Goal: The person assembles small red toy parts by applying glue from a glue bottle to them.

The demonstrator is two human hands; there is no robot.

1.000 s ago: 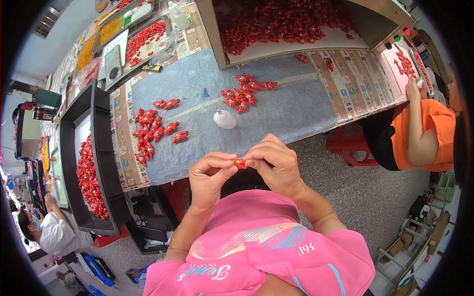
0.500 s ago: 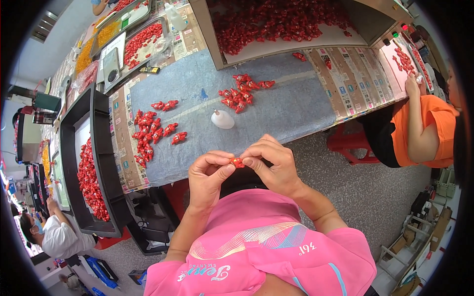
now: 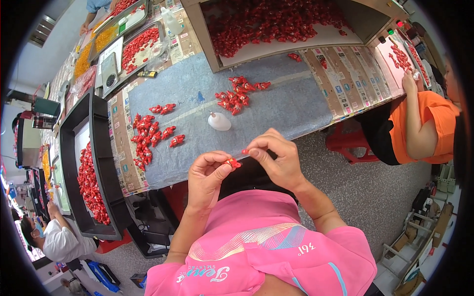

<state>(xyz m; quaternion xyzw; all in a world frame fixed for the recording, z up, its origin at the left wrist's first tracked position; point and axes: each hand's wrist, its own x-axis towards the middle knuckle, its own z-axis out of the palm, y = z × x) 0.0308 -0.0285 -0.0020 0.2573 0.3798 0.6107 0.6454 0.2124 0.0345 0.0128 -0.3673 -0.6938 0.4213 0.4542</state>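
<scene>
Just off the table's near edge, my left hand (image 3: 209, 176) pinches a small red figurine (image 3: 232, 163) between thumb and fingertips. To its right, a short gap away, my right hand (image 3: 274, 158) is closed on a tiny red piece (image 3: 245, 151), mostly covered by the fingertips. On the blue-grey mat (image 3: 185, 89) beyond lie a left group of red figurines (image 3: 148, 130) and a second cluster (image 3: 236, 97) farther right. Between those groups a white squeeze bottle (image 3: 219, 121) with a thin nozzle rests nearest my hands.
A large open box (image 3: 217, 61) of red pieces stands at the back. At left is a black tray (image 3: 109, 177) holding more. Farther left are a phone (image 3: 110, 71) and metal trays. A co-worker in orange (image 3: 428, 129) sits right, beside a red stool (image 3: 348, 145).
My hands have come apart: the right one moved slightly right and up with a tiny red piece, while the left kept the figurine. The view has shifted slightly.
</scene>
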